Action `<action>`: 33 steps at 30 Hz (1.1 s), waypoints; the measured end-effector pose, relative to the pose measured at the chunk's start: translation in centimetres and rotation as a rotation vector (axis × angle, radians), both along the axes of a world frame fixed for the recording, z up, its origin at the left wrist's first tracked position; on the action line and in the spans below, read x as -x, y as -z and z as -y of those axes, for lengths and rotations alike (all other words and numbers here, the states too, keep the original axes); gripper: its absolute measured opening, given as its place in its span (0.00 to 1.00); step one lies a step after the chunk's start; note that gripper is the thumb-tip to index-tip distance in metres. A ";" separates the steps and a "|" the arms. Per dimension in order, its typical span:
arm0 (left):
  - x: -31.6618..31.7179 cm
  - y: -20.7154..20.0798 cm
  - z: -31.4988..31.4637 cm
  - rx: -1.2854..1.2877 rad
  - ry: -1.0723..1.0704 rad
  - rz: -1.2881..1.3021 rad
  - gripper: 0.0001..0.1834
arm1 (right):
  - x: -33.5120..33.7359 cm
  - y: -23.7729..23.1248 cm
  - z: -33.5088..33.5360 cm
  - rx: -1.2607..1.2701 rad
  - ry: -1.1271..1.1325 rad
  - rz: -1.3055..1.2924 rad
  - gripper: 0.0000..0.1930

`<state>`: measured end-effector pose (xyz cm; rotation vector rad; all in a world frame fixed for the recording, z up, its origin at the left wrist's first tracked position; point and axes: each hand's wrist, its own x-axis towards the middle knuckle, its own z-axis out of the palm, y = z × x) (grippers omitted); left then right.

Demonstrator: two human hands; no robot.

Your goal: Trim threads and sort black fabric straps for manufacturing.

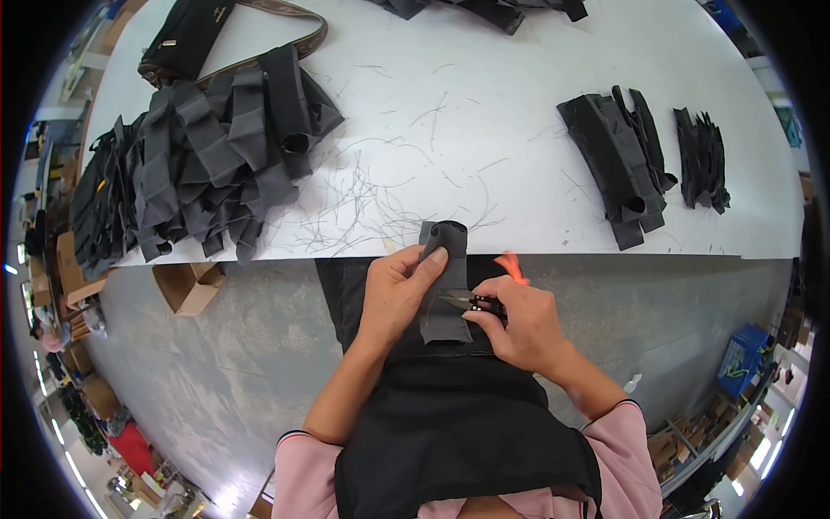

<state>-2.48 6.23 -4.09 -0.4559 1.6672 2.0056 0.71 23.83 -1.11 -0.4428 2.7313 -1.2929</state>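
My left hand (399, 290) pinches a dark grey fabric strip (447, 325) over my lap, thumb on top, with the strip's upper end rolled over at the table edge. In my right hand (524, 322) is a small pair of thread snips (484, 304) with dark handles. Their pointed blades lie against the strip's middle, close to a thin loose thread. An orange-red tassel (512, 266) sticks up beside my right fingers. Whether the blades touch the thread I cannot make out.
The white table (484, 69) carries a large heap of dark strips (216, 147) on the left, smaller stacks (616, 164) on the right and scattered thread clippings (359, 208). A black bag (186, 39) lies far left. A cardboard box (188, 288) sits on the floor.
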 end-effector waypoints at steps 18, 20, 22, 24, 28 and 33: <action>-0.1 0.1 -0.2 -0.018 0.000 0.026 0.14 | -0.2 0.5 0.1 0.105 0.013 0.086 0.13; -0.1 0.1 -0.2 -0.017 -0.003 0.028 0.14 | -0.2 0.6 0.2 0.141 0.024 0.100 0.14; -0.2 0.1 -0.2 -0.017 -0.006 0.029 0.14 | -0.4 0.6 0.3 0.133 0.035 0.104 0.13; -0.2 0.3 -0.2 -0.013 -0.004 0.023 0.14 | -0.5 0.6 0.4 0.124 0.045 0.108 0.13; -0.3 0.4 0.0 -0.001 0.005 0.035 0.14 | -0.7 0.4 0.8 0.023 0.028 -0.058 0.11; -0.4 -1.1 0.7 0.205 0.055 -0.126 0.14 | -1.5 0.0 0.1 0.161 0.091 0.017 0.13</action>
